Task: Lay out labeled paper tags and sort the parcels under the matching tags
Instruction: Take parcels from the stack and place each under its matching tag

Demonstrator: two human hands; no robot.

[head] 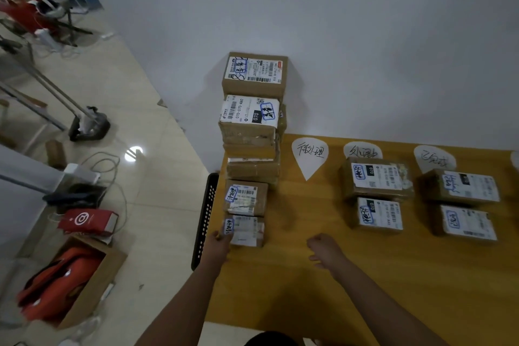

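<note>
Head view: my left hand [220,241] holds the near left corner of a small parcel [247,232], with the fingers curled round that corner. The small parcel lies at the left edge of the wooden table [309,303], and it is the nearest one to me in a row of parcels. Just behind it lies a second brown parcel [245,196]. Behind that one a tall stack of parcels [251,121] stands against the white wall [365,36].

My right hand [323,247] hovers over the table, to the right of the small parcel and apart from it. Its fingers are curled in and it holds nothing.

Three handwritten paper tags lie along the far side of the table. The first tag [309,154] lies just right of the stack. The second tag [362,150] has the middle pair of parcels [377,180] in line below it. The third tag [434,157] has the right pair of parcels [460,185] below it in the same way.

A black perforated basket [206,219] is at the left edge of the table. On the floor to the left I see a red paper bag [88,220] and an open carton [92,284] with something orange inside.
</note>
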